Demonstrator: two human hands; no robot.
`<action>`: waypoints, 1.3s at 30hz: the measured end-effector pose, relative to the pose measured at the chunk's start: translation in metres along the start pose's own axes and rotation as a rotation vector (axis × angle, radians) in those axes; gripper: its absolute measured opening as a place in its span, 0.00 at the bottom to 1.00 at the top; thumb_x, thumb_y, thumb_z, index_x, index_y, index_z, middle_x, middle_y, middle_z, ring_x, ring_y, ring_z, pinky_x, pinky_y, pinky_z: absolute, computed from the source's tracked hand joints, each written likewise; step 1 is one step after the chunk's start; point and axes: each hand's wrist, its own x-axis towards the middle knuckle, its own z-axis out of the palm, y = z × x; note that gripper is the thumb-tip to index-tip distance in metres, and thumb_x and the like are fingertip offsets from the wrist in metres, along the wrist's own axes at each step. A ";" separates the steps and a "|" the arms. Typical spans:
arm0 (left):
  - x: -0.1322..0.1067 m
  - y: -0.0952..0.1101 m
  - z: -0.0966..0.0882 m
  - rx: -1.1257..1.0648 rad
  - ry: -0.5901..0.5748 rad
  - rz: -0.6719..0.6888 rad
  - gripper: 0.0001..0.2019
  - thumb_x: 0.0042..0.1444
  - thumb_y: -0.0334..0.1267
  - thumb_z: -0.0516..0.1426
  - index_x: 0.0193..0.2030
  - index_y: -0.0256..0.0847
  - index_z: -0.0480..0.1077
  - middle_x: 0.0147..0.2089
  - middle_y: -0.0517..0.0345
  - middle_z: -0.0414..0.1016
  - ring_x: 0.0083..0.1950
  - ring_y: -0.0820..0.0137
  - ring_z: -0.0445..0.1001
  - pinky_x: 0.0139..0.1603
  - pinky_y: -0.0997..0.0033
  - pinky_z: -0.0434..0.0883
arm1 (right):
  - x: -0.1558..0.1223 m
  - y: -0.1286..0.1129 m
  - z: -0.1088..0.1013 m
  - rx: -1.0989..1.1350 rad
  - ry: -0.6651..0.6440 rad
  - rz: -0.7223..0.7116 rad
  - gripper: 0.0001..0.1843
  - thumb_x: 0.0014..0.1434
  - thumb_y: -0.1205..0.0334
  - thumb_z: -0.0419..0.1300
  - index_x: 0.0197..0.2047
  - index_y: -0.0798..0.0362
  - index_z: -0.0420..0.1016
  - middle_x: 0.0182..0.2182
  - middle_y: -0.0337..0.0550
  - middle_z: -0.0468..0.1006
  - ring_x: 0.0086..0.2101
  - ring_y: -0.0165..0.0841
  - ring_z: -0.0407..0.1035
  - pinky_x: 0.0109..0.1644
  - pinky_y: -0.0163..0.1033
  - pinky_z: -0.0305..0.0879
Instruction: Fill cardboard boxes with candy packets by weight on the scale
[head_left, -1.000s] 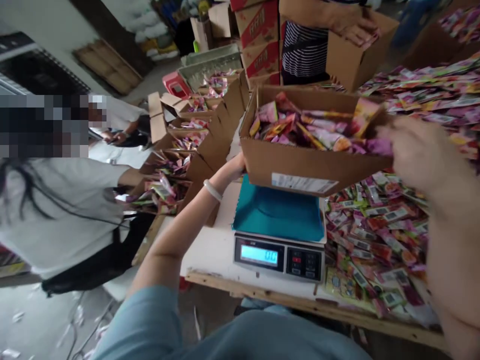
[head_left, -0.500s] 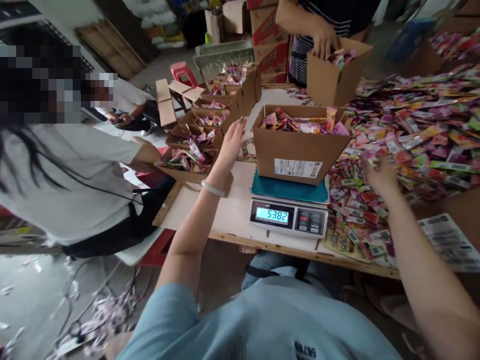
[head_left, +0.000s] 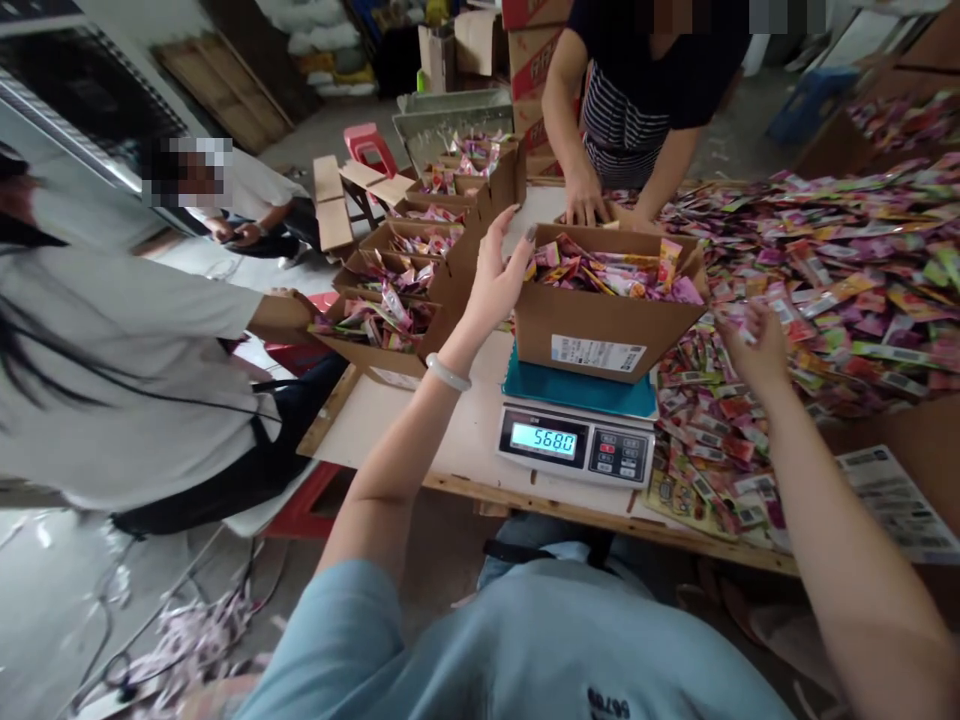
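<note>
A cardboard box (head_left: 600, 335) full of colourful sachets sits on the teal pan of a digital scale (head_left: 576, 440) whose display reads 5680. My left hand (head_left: 495, 275) hovers open just left of the box's top corner, fingers spread, a pale bangle on the wrist. Over the heap of loose sachets (head_left: 825, 270) to the right of the box, my right hand (head_left: 750, 340) has its fingers curled on what looks like a sachet.
Several open boxes (head_left: 409, 280) of sachets stand in a row at the left. A person in a dark top has both hands (head_left: 585, 205) on the table behind the weighed box. A person in white (head_left: 135, 370) stands at the left table edge. Red stools are beyond.
The box, held up over the scale a second ago, now rests on it. The reading climbed from 0 through 5382 to 5680. My right hand moved to the sachet heap.
</note>
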 end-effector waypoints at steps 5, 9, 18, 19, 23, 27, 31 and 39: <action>-0.001 0.010 0.003 0.061 -0.042 -0.004 0.27 0.70 0.59 0.56 0.70 0.52 0.67 0.76 0.48 0.66 0.81 0.55 0.57 0.83 0.51 0.50 | 0.036 -0.112 -0.032 0.253 0.064 -0.240 0.28 0.60 0.47 0.59 0.58 0.53 0.68 0.47 0.57 0.78 0.44 0.38 0.75 0.49 0.47 0.72; 0.001 0.013 0.004 0.108 -0.080 -0.019 0.23 0.71 0.55 0.56 0.68 0.51 0.71 0.74 0.48 0.68 0.81 0.54 0.57 0.83 0.48 0.49 | 0.070 -0.184 -0.020 -0.013 -0.435 -0.458 0.28 0.56 0.42 0.69 0.51 0.54 0.78 0.40 0.47 0.80 0.37 0.33 0.72 0.48 0.44 0.71; 0.000 0.013 0.000 0.084 -0.106 -0.001 0.24 0.71 0.56 0.56 0.70 0.52 0.69 0.74 0.49 0.68 0.81 0.55 0.56 0.83 0.51 0.49 | 0.126 -0.179 0.036 -0.317 -0.832 -0.548 0.19 0.52 0.43 0.74 0.31 0.52 0.83 0.23 0.37 0.72 0.35 0.35 0.71 0.56 0.52 0.68; 0.000 0.014 -0.001 0.080 -0.110 0.005 0.24 0.72 0.56 0.56 0.70 0.52 0.69 0.75 0.49 0.68 0.82 0.55 0.56 0.83 0.51 0.50 | 0.127 -0.178 0.032 -0.311 -0.807 -0.545 0.19 0.54 0.43 0.73 0.30 0.52 0.83 0.25 0.38 0.72 0.37 0.36 0.71 0.58 0.53 0.67; 0.003 0.010 -0.002 0.059 -0.087 0.029 0.22 0.72 0.55 0.56 0.69 0.53 0.69 0.74 0.51 0.69 0.82 0.55 0.56 0.83 0.51 0.49 | 0.114 -0.185 0.020 -0.292 -0.695 -0.566 0.17 0.59 0.47 0.71 0.30 0.53 0.83 0.35 0.44 0.77 0.48 0.41 0.71 0.64 0.53 0.63; 0.005 0.002 -0.005 0.047 -0.073 0.050 0.22 0.72 0.56 0.55 0.68 0.54 0.70 0.74 0.53 0.68 0.82 0.53 0.56 0.84 0.48 0.46 | 0.100 -0.195 0.014 -0.377 -0.676 -0.666 0.24 0.66 0.41 0.65 0.32 0.54 0.81 0.37 0.45 0.79 0.50 0.40 0.69 0.62 0.51 0.61; 0.008 -0.001 -0.009 0.059 -0.080 0.082 0.26 0.70 0.62 0.54 0.68 0.54 0.70 0.74 0.53 0.69 0.81 0.52 0.57 0.83 0.47 0.49 | 0.102 -0.197 0.010 -0.555 -0.547 -0.932 0.27 0.74 0.40 0.55 0.36 0.53 0.81 0.39 0.47 0.80 0.52 0.41 0.67 0.58 0.51 0.60; 0.011 -0.006 -0.011 0.119 -0.083 0.105 0.31 0.68 0.69 0.50 0.68 0.56 0.69 0.74 0.53 0.69 0.81 0.53 0.57 0.83 0.50 0.52 | 0.110 -0.202 -0.034 -0.291 -0.273 -0.823 0.28 0.71 0.34 0.50 0.30 0.47 0.70 0.42 0.49 0.81 0.55 0.45 0.71 0.60 0.56 0.61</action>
